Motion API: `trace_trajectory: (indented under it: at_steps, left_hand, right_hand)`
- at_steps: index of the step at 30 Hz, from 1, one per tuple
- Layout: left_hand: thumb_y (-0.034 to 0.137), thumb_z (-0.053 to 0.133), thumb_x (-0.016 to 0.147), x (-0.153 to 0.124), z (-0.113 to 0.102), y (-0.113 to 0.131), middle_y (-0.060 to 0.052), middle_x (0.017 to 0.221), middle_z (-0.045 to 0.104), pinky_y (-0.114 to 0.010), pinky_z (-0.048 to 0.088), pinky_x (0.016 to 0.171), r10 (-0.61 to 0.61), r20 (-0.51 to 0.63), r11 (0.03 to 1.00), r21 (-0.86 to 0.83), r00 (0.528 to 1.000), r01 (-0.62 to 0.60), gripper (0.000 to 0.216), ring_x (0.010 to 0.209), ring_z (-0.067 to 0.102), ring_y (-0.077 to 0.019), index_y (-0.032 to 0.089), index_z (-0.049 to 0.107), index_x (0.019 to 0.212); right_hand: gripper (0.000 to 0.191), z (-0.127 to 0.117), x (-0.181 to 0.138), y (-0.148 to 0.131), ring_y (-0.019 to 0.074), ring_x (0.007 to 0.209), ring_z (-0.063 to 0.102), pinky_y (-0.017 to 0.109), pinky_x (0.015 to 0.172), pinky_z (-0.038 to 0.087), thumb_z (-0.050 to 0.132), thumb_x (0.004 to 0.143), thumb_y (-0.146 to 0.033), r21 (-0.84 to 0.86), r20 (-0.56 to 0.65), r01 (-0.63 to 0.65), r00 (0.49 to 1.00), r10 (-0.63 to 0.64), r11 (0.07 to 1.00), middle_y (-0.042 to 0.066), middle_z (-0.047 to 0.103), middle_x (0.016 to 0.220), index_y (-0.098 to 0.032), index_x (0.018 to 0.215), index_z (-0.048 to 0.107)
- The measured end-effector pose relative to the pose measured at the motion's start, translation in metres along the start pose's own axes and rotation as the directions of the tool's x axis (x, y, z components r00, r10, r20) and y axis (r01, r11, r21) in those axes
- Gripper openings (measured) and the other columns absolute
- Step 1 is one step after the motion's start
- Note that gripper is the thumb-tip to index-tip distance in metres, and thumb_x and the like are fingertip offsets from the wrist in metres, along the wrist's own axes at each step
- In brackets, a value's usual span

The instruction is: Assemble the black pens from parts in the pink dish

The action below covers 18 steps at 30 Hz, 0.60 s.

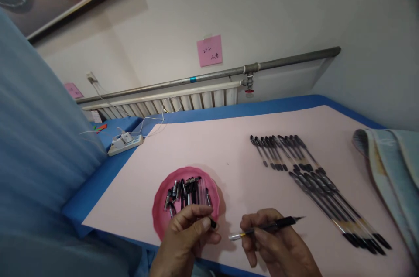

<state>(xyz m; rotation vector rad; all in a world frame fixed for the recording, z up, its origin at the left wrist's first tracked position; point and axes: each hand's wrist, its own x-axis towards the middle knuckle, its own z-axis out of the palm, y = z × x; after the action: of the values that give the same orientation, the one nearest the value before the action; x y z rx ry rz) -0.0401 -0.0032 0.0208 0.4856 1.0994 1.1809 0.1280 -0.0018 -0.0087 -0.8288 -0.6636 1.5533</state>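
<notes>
L hand (pixel 186 235) grip: thumb + index pinching a small black piece (pixel 213 223), prob. a cap or end plug, mostly hidden by fingers, so can't tell which. R hand (pixel 275 242) grip: thumb + fingers closed on a pen (pixel 284 223), held at a slant over the table (pixel 80 196), bare tip out to the right, clear end toward L hand. Piece and pen apart, near each other, just right of the pink bowl (pixel 156 203) w/ loose black parts (pixel 183 189) + clear tubes (pixel 202 189) in it. Step looks like fitting piece to pen. To do it well, imo: turn piece so its open side faces the right end of the barrel, line up both axes before contact, push straight, no twisting off-line; pinch barrel firmly nr the joining end so it doesn't swing; mind the exposed tip, don't touch it to palm or sheet (pixel 137 163). Work clear of the bowl rim + the upper pen row (pixel 273 150) and lower pen row (pixel 334 207) at R.
</notes>
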Motion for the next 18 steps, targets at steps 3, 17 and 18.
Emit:
trace_trajectory:
  at_steps: [3, 17, 18]
  left_hand:
    - [0.025, 0.087, 0.054, -0.001, 0.009, -0.005, -0.003, 0.059, 0.07, -0.02, 0.048, 0.053, -0.029, 0.032, 0.998, -0.061, 0.999, 0.031, 0.026, 0.051, 0.065, -0.0125, 0.016, 0.071, 0.072]
    - [0.022, 0.09, 0.048, 0.001, 0.017, -0.026, -0.008, 0.062, 0.073, -0.022, 0.054, 0.056, -0.066, 0.008, 0.982, -0.174, 0.998, 0.067, 0.031, 0.057, 0.068, -0.0145, 0.013, 0.067, 0.067]
    - [0.022, 0.09, 0.048, 0.0, 0.017, -0.026, -0.008, 0.06, 0.072, -0.022, 0.053, 0.054, -0.064, 0.007, 0.984, -0.168, 0.998, 0.064, 0.032, 0.055, 0.067, -0.0141, 0.013, 0.067, 0.066]
  right_hand:
    - [0.019, 0.006, -0.002, -0.003, 0.0166, 0.058, 0.062, 0.027, 0.047, 0.047, 0.077, 0.072, -0.035, 0.067, 0.043, 0.027, 0.999, -0.029, 0.997, 0.001, 0.07, 0.077, -0.024, 0.078, 0.063]
    - [0.017, 0.002, -0.005, 0.0, 0.0135, 0.059, 0.063, 0.024, 0.054, 0.051, 0.073, 0.076, -0.041, -0.023, 0.021, 0.124, 0.992, -0.123, 0.992, -0.001, 0.071, 0.079, -0.026, 0.08, 0.066]
    - [0.017, 0.002, -0.005, 0.0, 0.0137, 0.06, 0.063, 0.024, 0.053, 0.051, 0.073, 0.076, -0.042, -0.042, 0.021, 0.13, 0.991, -0.129, 0.991, -0.001, 0.071, 0.079, -0.026, 0.08, 0.066]
